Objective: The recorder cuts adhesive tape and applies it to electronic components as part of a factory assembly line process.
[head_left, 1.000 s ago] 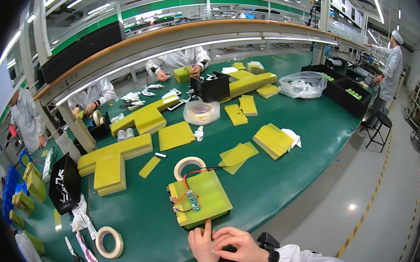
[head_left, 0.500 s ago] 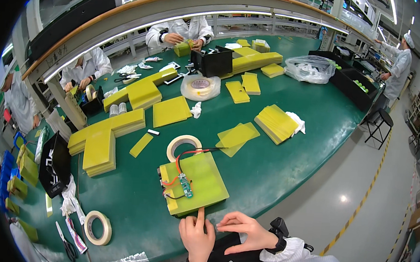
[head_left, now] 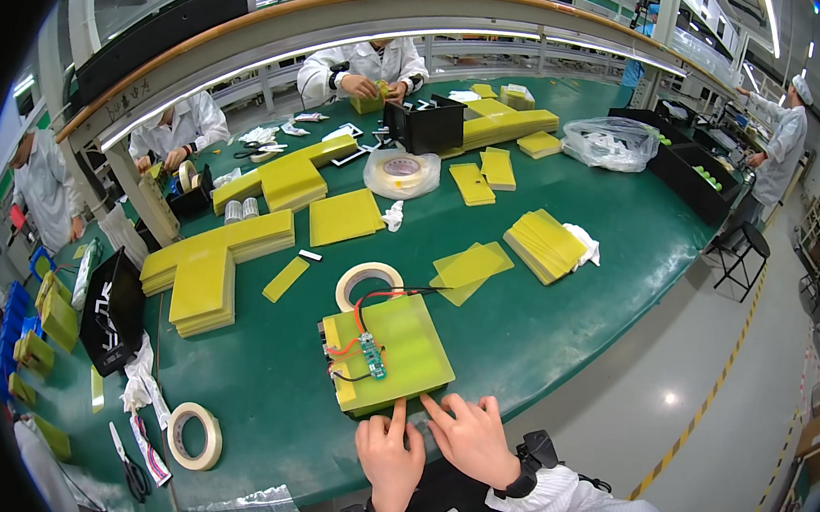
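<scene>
**A:** Start at the left?

**B:** Scissors [head_left: 132, 474], then a tape roll [head_left: 215, 442], flat on the green worktop [head_left: 270, 410]. Neither touched. Stacked yellow sheets [head_left: 200, 291] farther back.

**A:** And mid-worktop?

**B:** Yellow block [head_left: 417, 340], near the front edge, straight ahead of the person. Green circuit board [head_left: 372, 357] and red lead [head_left: 357, 312] on top.

**A:** Step in hand, your reading?

**B:** Fingertip work on the block's near side. Pressing or steadying, I'd judge; can't separate the two from here. Next move calls for both fingertips low on that side, clear of the wiring.

**A:** Left hand [head_left: 390, 459]?

**B:** Index stretched out, tip against the near side; other fingers loosely curled. Nothing pinched.

**A:** Right hand [head_left: 477, 442]?

**B:** Half spread. Index reaches the near edge towards the right corner, seemingly touching. Thumb's placing: can't tell. No grip seen.

**A:** Farther right?

**B:** Fanned yellow sheets [head_left: 545, 248], well apart from both hands.
</scene>
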The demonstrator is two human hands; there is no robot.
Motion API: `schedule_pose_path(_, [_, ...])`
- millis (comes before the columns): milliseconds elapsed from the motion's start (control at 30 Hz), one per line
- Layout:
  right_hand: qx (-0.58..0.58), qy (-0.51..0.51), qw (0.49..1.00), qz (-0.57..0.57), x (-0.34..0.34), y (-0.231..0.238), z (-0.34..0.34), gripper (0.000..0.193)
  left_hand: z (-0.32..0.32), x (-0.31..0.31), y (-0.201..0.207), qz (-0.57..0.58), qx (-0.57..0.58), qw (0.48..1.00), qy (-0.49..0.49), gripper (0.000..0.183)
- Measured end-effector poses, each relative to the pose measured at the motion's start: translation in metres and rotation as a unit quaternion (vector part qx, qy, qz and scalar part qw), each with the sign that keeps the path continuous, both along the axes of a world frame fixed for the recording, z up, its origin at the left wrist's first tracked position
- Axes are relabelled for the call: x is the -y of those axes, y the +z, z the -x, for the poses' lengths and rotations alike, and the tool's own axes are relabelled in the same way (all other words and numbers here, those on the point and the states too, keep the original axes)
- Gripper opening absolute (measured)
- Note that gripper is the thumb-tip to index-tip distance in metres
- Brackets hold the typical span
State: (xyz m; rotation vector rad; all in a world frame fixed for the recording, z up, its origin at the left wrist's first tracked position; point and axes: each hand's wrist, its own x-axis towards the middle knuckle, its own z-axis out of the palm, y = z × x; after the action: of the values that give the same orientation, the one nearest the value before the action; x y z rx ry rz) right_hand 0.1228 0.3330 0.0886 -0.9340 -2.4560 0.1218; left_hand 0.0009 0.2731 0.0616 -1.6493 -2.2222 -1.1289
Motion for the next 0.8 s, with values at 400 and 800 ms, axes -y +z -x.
schedule_pose_path(400, [-0.058,0.006,0.996,0.063,-0.005,0.001,0.0,0.035,0.0,0.0,0.001,0.022,-0.002,1.0,0.004,0.043])
schedule_pose_path(800, [-0.437,0.048,0.835,0.331,-0.004,-0.008,0.012,0.011,-0.001,0.001,0.002,0.014,-0.003,1.0,0.004,0.043])
